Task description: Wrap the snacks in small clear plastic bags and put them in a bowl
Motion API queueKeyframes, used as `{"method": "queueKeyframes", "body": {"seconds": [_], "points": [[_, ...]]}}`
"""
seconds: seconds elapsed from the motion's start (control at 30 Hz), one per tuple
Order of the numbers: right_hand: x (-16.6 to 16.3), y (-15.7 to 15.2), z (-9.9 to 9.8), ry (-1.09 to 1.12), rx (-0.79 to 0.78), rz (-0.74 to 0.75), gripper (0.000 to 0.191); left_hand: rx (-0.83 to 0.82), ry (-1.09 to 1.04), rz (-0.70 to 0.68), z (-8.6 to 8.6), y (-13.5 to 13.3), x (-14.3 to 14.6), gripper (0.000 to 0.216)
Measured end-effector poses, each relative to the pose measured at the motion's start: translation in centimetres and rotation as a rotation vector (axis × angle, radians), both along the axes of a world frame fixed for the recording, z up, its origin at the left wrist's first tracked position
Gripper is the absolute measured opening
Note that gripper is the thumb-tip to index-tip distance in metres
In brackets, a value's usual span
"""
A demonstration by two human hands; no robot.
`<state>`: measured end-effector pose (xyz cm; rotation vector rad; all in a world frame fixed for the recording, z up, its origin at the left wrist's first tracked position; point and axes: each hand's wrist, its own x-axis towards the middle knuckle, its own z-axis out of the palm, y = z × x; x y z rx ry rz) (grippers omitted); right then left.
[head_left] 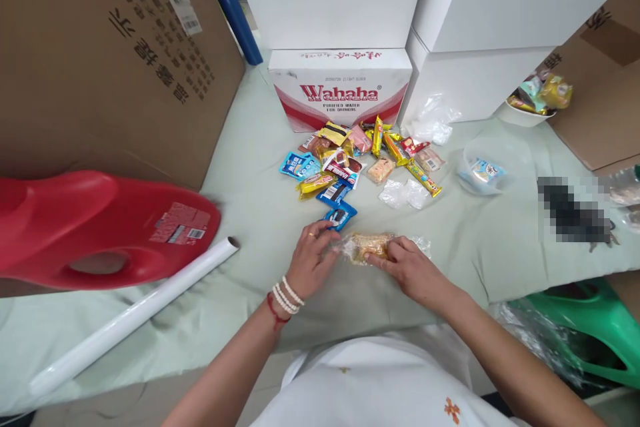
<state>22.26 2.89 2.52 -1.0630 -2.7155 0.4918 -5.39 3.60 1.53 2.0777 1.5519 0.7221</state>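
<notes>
As left hand (311,257) and right hand (407,270) each pinch one end of the clear-wrapped snack (370,245), grip closed, packet rests on the desk (250,213) just before the snack pile (350,160). Judged: wrapper seems unopened; pile lies loose, untouched.
</notes>
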Motion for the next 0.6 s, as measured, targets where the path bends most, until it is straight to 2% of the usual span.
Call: {"method": "queueKeyframes", "body": {"seconds": [0.1, 0.17, 0.23, 0.37, 0.4, 0.43, 0.5, 0.6], "points": [[0.0, 0.2, -0.1, 0.019, 0.011, -0.009, 0.055, -0.028, 0.228, 0.164, 0.8, -0.8, 1.4, 0.035], [0.0, 0.3, -0.1, 0.027, 0.013, -0.004, 0.054, -0.082, 0.257, 0.183, 1.4, -0.8, 2.1, 0.02], [0.1, 0.4, -0.2, 0.042, 0.01, 0.007, 0.055, -0.176, 0.115, 0.162, 2.0, -0.7, 2.3, 0.027], [0.1, 0.3, -0.7, 0.111, 0.005, 0.017, 0.055, -0.539, -0.407, 0.14, 2.6, -0.4, 3.3, 0.038], [0.1, 0.3, -0.8, 0.139, 0.003, 0.008, 0.054, -0.575, -0.49, 0.148, 2.6, -0.4, 3.9, 0.037], [0.1, 0.2, -0.8, 0.175, -0.001, 0.0, 0.052, -0.552, -0.526, 0.152, 2.5, -0.4, 4.6, 0.034], [0.4, 0.1, -0.7, 0.268, -0.034, -0.012, 0.049, -0.38, -0.45, 0.136, 2.3, -0.6, 6.2, 0.028], [1.0, 0.0, -0.5, 0.411, -0.149, -0.079, 0.042, -0.181, -0.1, 0.116, 1.9, -1.0, 7.9, 0.03]]}}
